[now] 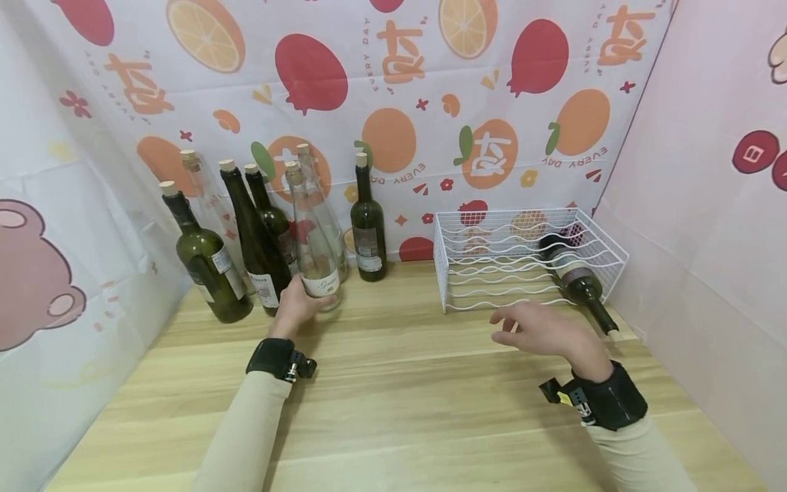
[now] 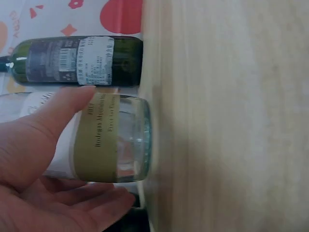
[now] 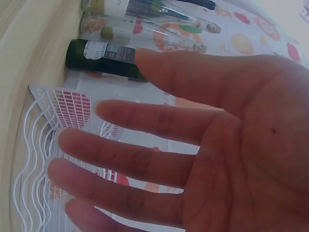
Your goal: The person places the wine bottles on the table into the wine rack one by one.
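Note:
My left hand (image 1: 300, 305) is around the lower part of a clear glass wine bottle (image 1: 316, 246) with a cork, which stands among the others. In the left wrist view the thumb (image 2: 63, 108) lies across the label and the fingers (image 2: 104, 205) run along the opposite side. My right hand (image 1: 544, 330) hovers above the table in front of a white wire wine rack (image 1: 439, 263), its fingers spread and holding nothing. A dark wine bottle (image 1: 576, 277) lies in the rack's right end, neck pointing toward me.
Left of the held bottle stand several corked bottles, among them a green bottle (image 1: 212, 263) and a tall dark bottle (image 1: 261, 253). Another green bottle (image 1: 369, 239) stands between it and the rack. Printed cloth (image 1: 393, 82) encloses the wooden table (image 1: 393, 410) at back and sides.

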Demonstrator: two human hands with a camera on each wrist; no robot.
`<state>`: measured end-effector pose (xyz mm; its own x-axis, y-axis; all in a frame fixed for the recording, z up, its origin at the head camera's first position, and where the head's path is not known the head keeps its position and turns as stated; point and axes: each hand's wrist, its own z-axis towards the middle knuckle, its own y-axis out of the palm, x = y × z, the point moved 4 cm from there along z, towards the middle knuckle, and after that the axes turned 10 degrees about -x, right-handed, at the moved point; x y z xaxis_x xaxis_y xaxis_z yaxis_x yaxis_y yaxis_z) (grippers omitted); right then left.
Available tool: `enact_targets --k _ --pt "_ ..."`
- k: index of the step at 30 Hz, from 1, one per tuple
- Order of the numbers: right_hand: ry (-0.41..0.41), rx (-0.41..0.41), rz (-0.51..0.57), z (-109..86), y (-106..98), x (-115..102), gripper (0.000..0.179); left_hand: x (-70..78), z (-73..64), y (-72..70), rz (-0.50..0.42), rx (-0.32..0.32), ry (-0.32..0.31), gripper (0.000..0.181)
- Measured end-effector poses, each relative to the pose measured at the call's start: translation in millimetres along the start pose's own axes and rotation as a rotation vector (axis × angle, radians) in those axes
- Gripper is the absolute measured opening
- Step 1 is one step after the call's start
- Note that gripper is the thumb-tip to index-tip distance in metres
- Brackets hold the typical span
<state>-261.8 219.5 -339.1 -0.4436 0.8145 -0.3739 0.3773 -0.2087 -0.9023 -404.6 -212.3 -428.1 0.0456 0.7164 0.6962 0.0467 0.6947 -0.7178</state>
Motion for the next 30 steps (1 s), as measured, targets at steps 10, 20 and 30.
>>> enact_targets --k 10,20,30 --pt "-0.039 -0.001 -0.024 3.5 0.1 1.8 0.030 -8.2 13.1 7.1 -0.058 0.104 0.012 0.085" --pt "-0.018 -0.015 0.004 2.3 1.3 6.0 0.032 -4.5 12.1 3.8 -0.021 0.145 0.031 0.086" --pt "-0.008 -0.006 0.007 -1.9 -1.8 5.9 0.032 18.6 -10.2 -1.9 0.110 0.076 0.111 0.068"
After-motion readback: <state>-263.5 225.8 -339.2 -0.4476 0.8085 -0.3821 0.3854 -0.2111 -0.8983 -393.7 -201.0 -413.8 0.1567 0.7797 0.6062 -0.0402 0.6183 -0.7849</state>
